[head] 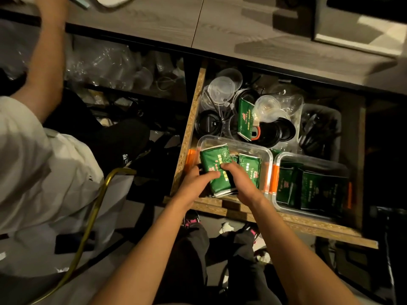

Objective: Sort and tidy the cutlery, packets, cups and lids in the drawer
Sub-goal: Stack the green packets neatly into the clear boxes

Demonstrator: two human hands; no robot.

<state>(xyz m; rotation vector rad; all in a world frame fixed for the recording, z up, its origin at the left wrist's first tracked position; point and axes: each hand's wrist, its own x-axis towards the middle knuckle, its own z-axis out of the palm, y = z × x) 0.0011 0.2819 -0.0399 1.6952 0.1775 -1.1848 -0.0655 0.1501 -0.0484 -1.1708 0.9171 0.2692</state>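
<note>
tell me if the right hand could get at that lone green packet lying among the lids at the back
Probably yes. The lone green packet lies on top of the lids, uncovered, with open space above. But the right hand is busy gripping the packet stack with the left hand.

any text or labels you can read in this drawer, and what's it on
None can be read as words.
Green foil packets gripped by the left hand and right hand: red logo, gold print, too blurred.
Loose green packet among the lids: same, unreadable.
Dark green packets in the right clear tub: too dim.
</note>
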